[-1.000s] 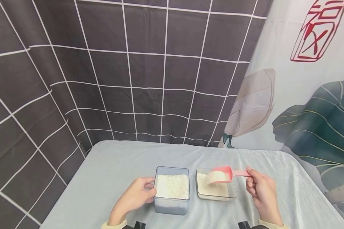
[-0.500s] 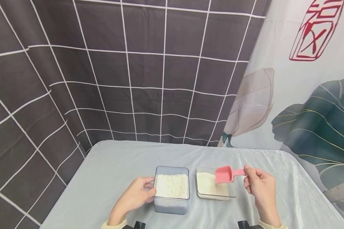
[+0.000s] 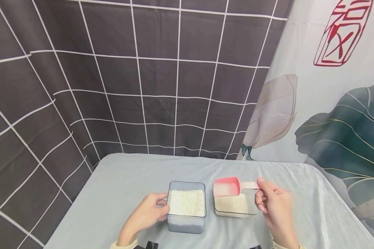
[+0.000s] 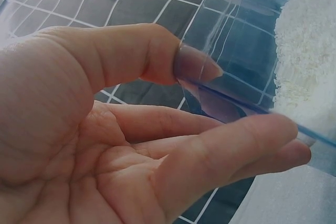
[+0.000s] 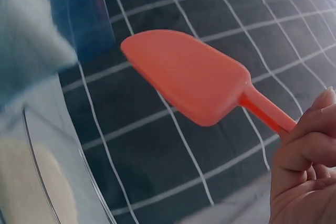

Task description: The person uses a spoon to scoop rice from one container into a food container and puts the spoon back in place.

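My left hand (image 3: 151,207) holds the left wall of a bluish see-through box (image 3: 186,226) of white rice (image 3: 187,203). In the left wrist view, its fingers and thumb (image 4: 199,66) lie on the box's wall around the blue rim, with rice grains (image 4: 310,51) inside. My right hand (image 3: 275,207) grips the handle of a pink scoop (image 3: 227,186), which hangs over the far part of a low clear container (image 3: 251,207) of cream-coloured grain (image 3: 232,204). The right wrist view shows the scoop's underside and the fingers (image 5: 307,153) curled round its handle.
Both containers stand side by side on a table with a pale blue cloth (image 3: 121,183), a narrow gap between them. Behind hangs a dark curtain with white grid lines (image 3: 159,79). A white curtain with leaf prints (image 3: 346,138) hangs at the right.
The scoop, heaped with white grain a second ago, tipped its load out over the clear container. It then moved left and away from me with my right hand. My left hand stayed put.
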{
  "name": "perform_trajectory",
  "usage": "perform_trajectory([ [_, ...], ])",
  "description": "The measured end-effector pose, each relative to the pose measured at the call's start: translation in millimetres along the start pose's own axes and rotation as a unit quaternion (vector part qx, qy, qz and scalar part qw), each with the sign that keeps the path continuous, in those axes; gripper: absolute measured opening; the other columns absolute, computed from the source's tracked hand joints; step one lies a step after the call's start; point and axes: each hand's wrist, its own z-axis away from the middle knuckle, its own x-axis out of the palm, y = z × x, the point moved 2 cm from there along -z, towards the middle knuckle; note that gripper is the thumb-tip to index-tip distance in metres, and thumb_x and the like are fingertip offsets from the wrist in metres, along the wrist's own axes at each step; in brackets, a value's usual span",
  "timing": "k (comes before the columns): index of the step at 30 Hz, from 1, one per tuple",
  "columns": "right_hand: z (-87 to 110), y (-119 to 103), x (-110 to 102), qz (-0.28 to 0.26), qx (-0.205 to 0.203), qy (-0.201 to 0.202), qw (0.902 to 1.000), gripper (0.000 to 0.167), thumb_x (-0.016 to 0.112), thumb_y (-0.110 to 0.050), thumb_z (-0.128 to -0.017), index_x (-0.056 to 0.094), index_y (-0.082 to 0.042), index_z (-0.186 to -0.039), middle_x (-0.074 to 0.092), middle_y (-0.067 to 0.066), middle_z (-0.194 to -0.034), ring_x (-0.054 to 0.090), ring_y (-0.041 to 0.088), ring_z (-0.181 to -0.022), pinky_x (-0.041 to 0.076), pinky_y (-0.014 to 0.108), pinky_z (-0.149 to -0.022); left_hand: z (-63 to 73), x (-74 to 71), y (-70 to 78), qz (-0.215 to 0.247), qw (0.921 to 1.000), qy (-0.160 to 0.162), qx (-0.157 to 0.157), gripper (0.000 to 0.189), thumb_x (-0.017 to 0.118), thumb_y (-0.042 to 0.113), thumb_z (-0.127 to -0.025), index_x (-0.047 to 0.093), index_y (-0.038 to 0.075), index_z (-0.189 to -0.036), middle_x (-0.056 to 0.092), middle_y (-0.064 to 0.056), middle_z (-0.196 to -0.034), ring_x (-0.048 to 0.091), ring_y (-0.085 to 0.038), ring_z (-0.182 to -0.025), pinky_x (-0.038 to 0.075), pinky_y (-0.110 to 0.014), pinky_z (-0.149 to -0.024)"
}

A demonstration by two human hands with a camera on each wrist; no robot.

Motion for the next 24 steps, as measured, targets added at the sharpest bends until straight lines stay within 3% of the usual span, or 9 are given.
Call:
perform_trajectory([
  [7, 9.6, 6, 17, -0.044, 0.010, -0.062, 0.9970, 0.039, 0.051, -0.011, -0.093, 0.056, -0.002, -0.056, 0.047, 0.000, -0.040, 0.032, 0.006, -0.029, 0.006, 0.032, -0.034, -0.1, 0.9, -2.2, -0.005, 1.0000, -0.002, -0.002, 0.057, 0.054, 0.006, -0.079, 0.038, -0.020, -0.127, 0.058, -0.029, -0.109, 0.066, -0.024, -0.080, 0.058, -0.030, -0.067],
  [18, 24.1, 22, 47, 0.009, 0.017, -0.084, 0.9962, 0.039, 0.055, -0.015, -0.091, 0.055, -0.002, -0.054, 0.048, -0.002, -0.039, 0.036, 0.002, -0.028, 0.006, 0.036, -0.029, 0.6, 0.2, -1.2, -0.016, 0.9999, 0.004, -0.003, 0.057, 0.054, 0.006, -0.078, 0.038, -0.020, -0.127, 0.059, -0.030, -0.108, 0.066, -0.022, -0.074, 0.058, -0.030, -0.066],
  [24, 34.2, 30, 63, 0.049, 0.009, -0.104, 0.9933, 0.039, 0.055, -0.018, -0.091, 0.054, 0.004, -0.059, 0.049, 0.000, -0.040, 0.037, 0.004, -0.029, 0.015, 0.031, -0.021, -0.1, -0.4, 0.3, -0.016, 0.9999, 0.005, 0.002, 0.057, 0.053, 0.006, -0.079, 0.039, -0.019, -0.127, 0.059, -0.029, -0.108, 0.066, -0.021, -0.075, 0.058, -0.030, -0.067],
])
